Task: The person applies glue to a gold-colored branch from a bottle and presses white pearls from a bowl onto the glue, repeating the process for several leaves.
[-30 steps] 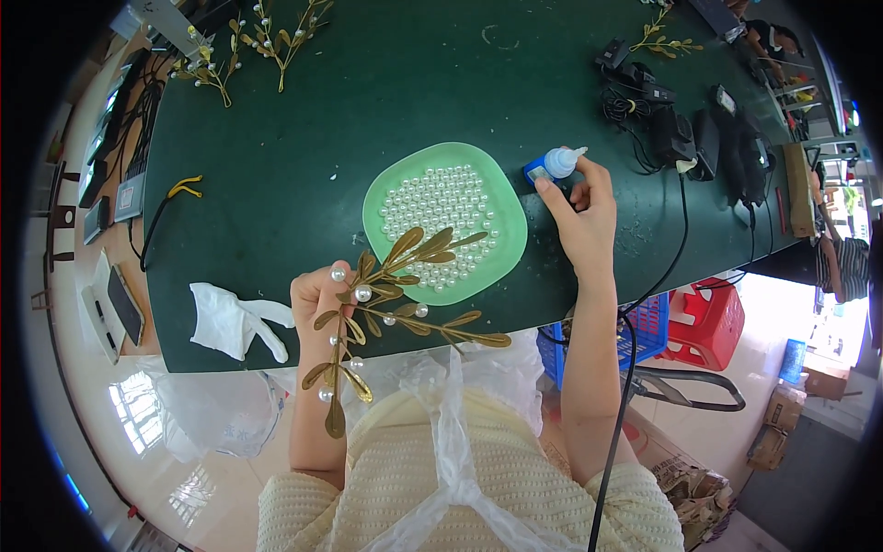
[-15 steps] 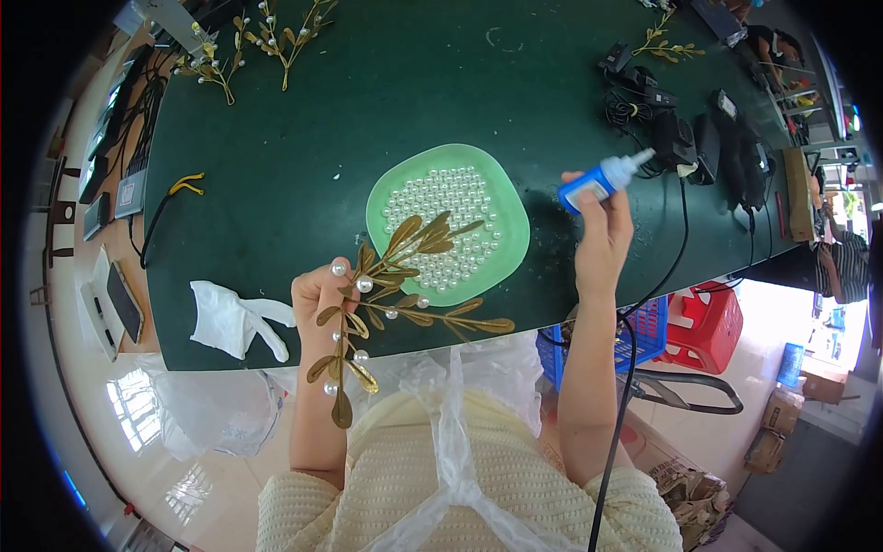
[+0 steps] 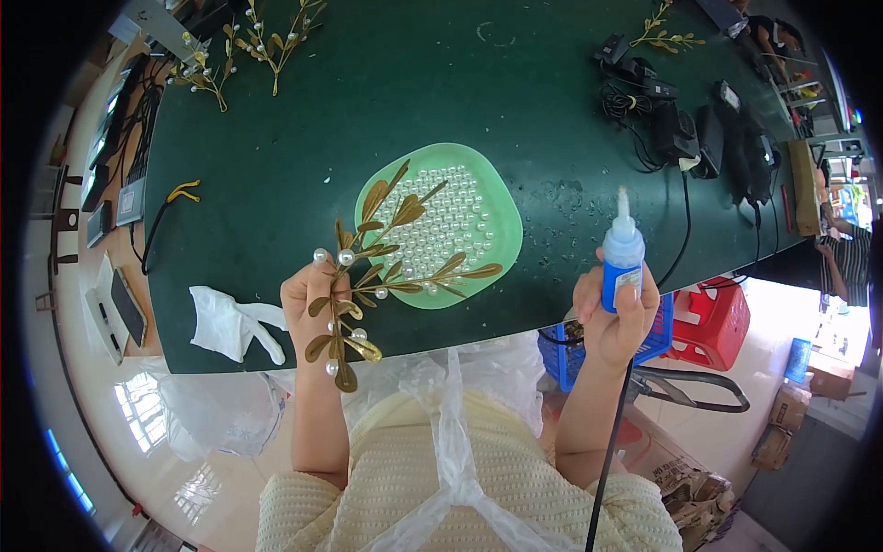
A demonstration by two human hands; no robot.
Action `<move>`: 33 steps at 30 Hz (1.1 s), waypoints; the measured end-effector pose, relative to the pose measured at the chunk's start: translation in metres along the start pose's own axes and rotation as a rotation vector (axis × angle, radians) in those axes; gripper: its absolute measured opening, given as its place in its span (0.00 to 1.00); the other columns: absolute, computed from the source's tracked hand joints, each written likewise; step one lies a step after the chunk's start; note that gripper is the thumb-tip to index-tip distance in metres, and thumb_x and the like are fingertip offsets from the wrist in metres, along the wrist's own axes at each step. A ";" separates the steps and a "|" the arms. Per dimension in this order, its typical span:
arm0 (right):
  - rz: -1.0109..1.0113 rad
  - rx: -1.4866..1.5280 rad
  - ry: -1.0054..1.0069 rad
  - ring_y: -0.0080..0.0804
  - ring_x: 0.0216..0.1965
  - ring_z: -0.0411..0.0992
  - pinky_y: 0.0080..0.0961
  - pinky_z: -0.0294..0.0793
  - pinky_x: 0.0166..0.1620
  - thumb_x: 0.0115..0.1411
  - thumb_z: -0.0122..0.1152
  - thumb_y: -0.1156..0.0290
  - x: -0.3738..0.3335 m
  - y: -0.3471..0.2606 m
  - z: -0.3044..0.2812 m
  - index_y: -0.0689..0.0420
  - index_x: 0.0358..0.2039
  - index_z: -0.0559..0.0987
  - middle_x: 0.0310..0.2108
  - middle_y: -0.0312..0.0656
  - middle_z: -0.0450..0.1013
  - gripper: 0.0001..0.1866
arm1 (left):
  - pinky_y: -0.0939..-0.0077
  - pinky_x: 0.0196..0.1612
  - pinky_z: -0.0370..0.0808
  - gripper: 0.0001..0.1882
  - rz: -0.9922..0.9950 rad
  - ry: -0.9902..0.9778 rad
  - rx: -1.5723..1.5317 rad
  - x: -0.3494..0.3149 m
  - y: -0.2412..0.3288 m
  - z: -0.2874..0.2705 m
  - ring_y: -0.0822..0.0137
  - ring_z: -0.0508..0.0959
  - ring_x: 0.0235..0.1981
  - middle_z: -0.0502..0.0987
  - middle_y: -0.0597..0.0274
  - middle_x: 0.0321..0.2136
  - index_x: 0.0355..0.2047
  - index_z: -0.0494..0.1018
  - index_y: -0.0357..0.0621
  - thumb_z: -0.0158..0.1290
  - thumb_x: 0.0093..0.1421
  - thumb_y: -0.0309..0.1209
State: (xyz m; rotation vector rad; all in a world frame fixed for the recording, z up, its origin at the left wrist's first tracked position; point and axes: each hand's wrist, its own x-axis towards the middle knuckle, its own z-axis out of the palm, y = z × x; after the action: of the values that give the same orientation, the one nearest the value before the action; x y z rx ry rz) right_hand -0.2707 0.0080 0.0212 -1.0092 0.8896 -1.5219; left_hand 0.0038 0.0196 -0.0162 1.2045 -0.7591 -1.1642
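Observation:
My left hand (image 3: 311, 299) is closed on a gold leafy branch (image 3: 405, 213) with several white pearl beads fixed along its stems. Its upper leaves reach over a light green plate (image 3: 504, 212) that holds many loose pearl beads (image 3: 452, 207). At the right, my right hand (image 3: 618, 317) grips a blue glue bottle (image 3: 624, 262) with a pale nozzle, which points upward and away from me. The bottle is apart from the branch.
A white cloth glove (image 3: 225, 322) lies at the table's near left. Finished-looking gold branches (image 3: 274, 51) lie at the far left, a bare one (image 3: 664, 39) at the far right. Black adapters and cables (image 3: 676, 129) crowd the right side. A red stool (image 3: 713, 327) stands below.
My right hand has come nearer and turned the glue bottle from slanting right to nearly upright. My left hand has shifted slightly left, tilting the branch.

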 end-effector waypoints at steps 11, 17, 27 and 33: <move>0.040 0.386 0.105 0.13 0.10 0.48 0.13 0.46 0.16 0.54 0.50 0.63 0.005 0.001 0.018 0.56 0.33 0.61 0.13 0.30 0.56 0.13 | 0.90 0.13 0.52 0.20 -0.129 0.120 0.030 -0.006 0.013 0.015 0.84 0.57 0.10 0.61 0.72 0.09 0.13 0.63 0.43 0.43 0.59 0.41; -0.009 0.089 0.234 0.15 0.15 0.53 0.12 0.57 0.19 0.51 0.51 0.68 -0.006 0.010 0.032 0.58 0.29 0.60 0.17 0.33 0.55 0.11 | 0.90 0.13 0.52 0.21 -0.135 0.087 0.021 -0.009 0.011 0.016 0.84 0.58 0.10 0.61 0.72 0.09 0.12 0.63 0.43 0.42 0.59 0.41; -0.340 -0.130 0.260 0.20 0.20 0.63 0.17 0.67 0.26 0.47 0.58 0.72 -0.011 0.001 0.056 0.62 0.28 0.65 0.23 0.38 0.63 0.13 | 0.90 0.14 0.54 0.19 -0.199 0.055 -0.059 -0.013 0.010 0.015 0.84 0.59 0.10 0.63 0.71 0.11 0.14 0.64 0.43 0.43 0.59 0.40; -0.442 -0.260 0.205 0.22 0.19 0.64 0.19 0.69 0.26 0.46 0.59 0.72 -0.016 0.005 0.058 0.63 0.28 0.65 0.24 0.39 0.64 0.13 | 0.90 0.14 0.54 0.18 -0.207 0.067 -0.114 -0.017 0.008 0.015 0.83 0.59 0.11 0.64 0.71 0.12 0.15 0.65 0.42 0.43 0.59 0.39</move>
State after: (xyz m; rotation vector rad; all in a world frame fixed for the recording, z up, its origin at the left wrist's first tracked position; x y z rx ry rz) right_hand -0.2131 0.0210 0.0358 -1.3177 1.0768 -1.9409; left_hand -0.0122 0.0308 -0.0027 1.2414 -0.5198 -1.3111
